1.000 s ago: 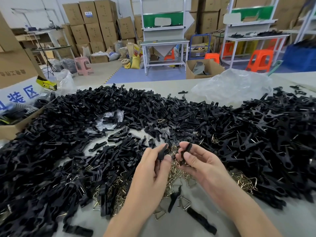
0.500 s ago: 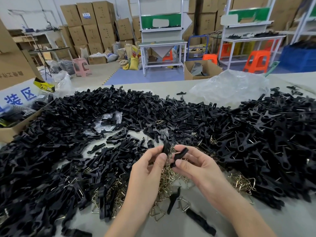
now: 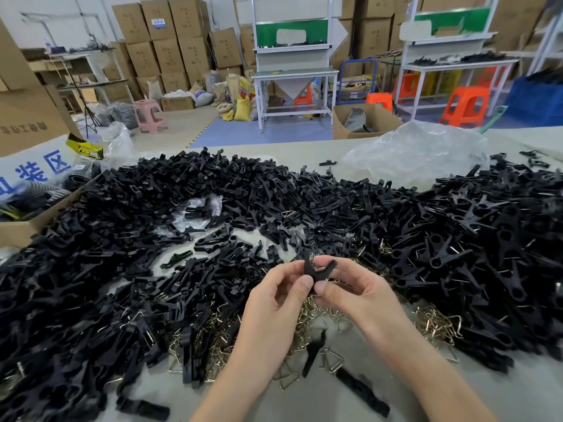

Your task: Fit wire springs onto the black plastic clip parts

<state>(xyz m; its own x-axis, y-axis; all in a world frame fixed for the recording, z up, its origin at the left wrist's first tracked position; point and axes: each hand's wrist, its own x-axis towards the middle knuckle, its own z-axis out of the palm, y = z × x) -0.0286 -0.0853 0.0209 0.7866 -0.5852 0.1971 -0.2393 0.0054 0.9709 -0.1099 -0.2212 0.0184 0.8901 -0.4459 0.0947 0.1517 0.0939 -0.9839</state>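
Note:
My left hand (image 3: 281,295) and my right hand (image 3: 358,292) meet over the table's middle. Together they pinch two black plastic clip halves (image 3: 315,269), crossed into a V shape between my thumbs and fingers. A bit of wire shows between the halves at the top. Under my hands lies a heap of brass-coloured wire springs (image 3: 316,318). A huge pile of loose black clip parts (image 3: 122,269) covers the table on the left, and another mass of black clips (image 3: 472,245) spreads on the right.
A cardboard box (image 3: 21,229) stands at the left edge. Crumpled clear plastic (image 3: 417,153) lies at the back right. A small plastic bag (image 3: 195,213) sits among the parts. Loose black pieces (image 3: 362,394) lie near the table's front. Benches, stools and stacked cartons stand behind.
The two clip halves, held apart before, have been brought together and now cross between my fingertips. Both hands stayed in much the same spot.

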